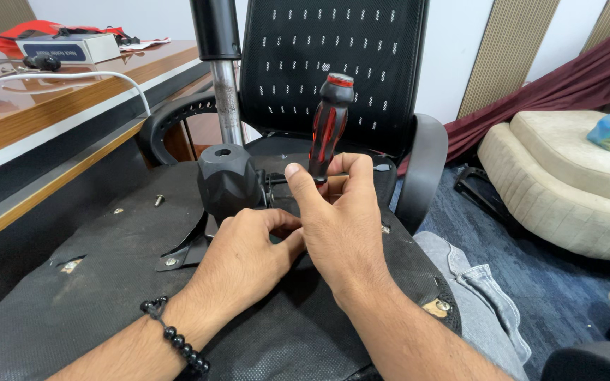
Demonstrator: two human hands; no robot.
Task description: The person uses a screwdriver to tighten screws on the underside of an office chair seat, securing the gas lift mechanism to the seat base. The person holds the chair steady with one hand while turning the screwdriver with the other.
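Your right hand (337, 222) is closed around the lower part of a screwdriver (328, 125) with a red and black handle. The tool stands nearly upright, tilted a little to the right, above the metal mechanism (277, 185) at the middle of the overturned chair seat (93, 282); its tip is hidden behind your fingers. Your left hand (245, 257) lies just beside the right one, touching it, fingers curled down onto the mechanism; whether it grips anything you cannot tell from here. A beaded bracelet (178, 339) circles your left wrist.

Just left of your hands a black faceted knob (226, 180) rises from the seat underside, and behind it stands the gas cylinder (224, 70), chrome below and black above. A loose screw (159, 200) sits near the seat's far left edge. The mesh backrest (333, 63) stands upright at the far edge, with an armrest (423, 169) on the right.

On the surface (51, 106) to the left lie a white cable (72, 75) and a box (68, 48). A beige sofa (566, 183) stands well apart on the right.
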